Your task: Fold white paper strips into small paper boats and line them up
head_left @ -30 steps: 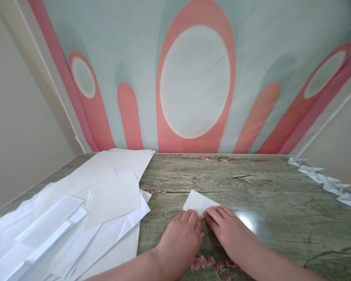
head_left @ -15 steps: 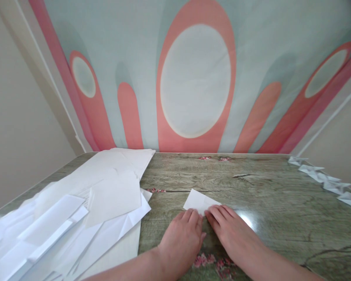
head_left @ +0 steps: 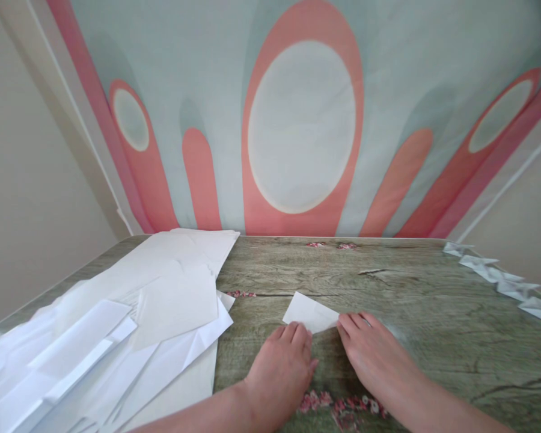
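A small folded piece of white paper [head_left: 310, 311] lies on the table, its right end tapering to a point. My left hand [head_left: 281, 367] bears down on its near left edge, fingers bent and held together, thumb to the right. At the pointed right corner, the fingertips of my right hand [head_left: 373, 344] press close together on the paper. The fingertips hide part of the near edge, and the right thumb is tucked out of sight.
Loose and folded white paper sheets [head_left: 175, 307] are piled across the left of the wood-patterned table [head_left: 415, 313]. Several small folded paper pieces [head_left: 516, 288] stand in a row along the right edge. A patterned wall [head_left: 388, 90] rises behind the table.
My right hand has slid rightward along the paper's near edge to its right corner, uncovering more of the paper. My left hand has stayed in place.
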`<state>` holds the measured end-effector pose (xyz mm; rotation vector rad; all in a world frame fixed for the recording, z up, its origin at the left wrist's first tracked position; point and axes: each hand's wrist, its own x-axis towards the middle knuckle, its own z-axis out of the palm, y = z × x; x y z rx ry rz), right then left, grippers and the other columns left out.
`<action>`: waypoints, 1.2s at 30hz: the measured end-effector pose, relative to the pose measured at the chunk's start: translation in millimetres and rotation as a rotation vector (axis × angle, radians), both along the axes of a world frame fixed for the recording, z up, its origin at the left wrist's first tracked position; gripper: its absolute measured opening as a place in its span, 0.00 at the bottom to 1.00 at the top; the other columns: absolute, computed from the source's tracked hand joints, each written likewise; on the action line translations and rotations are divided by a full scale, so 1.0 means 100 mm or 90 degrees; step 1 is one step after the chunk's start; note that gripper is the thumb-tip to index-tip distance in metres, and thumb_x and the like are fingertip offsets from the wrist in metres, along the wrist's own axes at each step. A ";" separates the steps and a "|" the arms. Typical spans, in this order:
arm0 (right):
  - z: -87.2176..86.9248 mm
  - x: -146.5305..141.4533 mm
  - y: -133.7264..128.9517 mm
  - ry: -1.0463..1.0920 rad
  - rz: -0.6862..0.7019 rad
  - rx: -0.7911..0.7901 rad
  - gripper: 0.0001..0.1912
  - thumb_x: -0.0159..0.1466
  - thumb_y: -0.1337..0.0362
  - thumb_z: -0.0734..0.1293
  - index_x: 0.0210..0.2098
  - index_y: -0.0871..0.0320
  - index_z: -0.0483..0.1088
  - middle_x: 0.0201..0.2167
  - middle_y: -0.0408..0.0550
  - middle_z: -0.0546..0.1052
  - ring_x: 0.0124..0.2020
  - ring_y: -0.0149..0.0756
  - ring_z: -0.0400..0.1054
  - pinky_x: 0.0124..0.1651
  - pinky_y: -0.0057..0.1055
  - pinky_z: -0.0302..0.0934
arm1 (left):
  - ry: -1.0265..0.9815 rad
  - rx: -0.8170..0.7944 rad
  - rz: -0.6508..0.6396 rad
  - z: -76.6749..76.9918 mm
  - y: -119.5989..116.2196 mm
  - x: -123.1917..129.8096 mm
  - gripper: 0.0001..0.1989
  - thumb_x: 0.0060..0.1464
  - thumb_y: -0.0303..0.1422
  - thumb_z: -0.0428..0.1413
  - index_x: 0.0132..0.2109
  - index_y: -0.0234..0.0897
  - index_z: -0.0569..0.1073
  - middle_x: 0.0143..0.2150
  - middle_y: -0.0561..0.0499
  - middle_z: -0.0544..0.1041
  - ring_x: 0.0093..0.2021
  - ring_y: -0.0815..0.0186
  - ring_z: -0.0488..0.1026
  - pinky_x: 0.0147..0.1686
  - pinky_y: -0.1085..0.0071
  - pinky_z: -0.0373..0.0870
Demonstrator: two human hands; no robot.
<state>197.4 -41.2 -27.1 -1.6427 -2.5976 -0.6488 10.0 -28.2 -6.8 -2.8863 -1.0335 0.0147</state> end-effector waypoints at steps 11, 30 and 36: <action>-0.18 -0.14 -0.04 0.134 0.069 0.058 0.17 0.57 0.76 0.58 0.44 0.63 0.68 0.45 0.53 0.72 0.49 0.44 0.63 0.51 0.43 0.58 | 0.006 0.012 0.002 -0.02 -0.02 0.01 0.19 0.61 0.35 0.47 0.53 0.26 0.66 0.47 0.38 0.70 0.51 0.54 0.65 0.46 0.59 0.65; -0.17 -0.13 0.08 0.197 0.139 -0.009 0.17 0.59 0.77 0.57 0.46 0.66 0.69 0.47 0.58 0.72 0.50 0.41 0.64 0.50 0.39 0.62 | -0.076 -0.038 -0.011 0.00 0.02 -0.01 0.18 0.58 0.35 0.49 0.51 0.27 0.66 0.46 0.41 0.69 0.51 0.56 0.64 0.52 0.59 0.62; 0.00 -0.05 0.18 0.300 0.174 -0.101 0.19 0.59 0.78 0.56 0.47 0.63 0.69 0.48 0.55 0.72 0.52 0.37 0.62 0.54 0.40 0.56 | -0.089 -0.079 -0.039 0.13 0.08 -0.09 0.16 0.58 0.29 0.48 0.53 0.36 0.63 0.43 0.47 0.71 0.43 0.62 0.69 0.47 0.64 0.67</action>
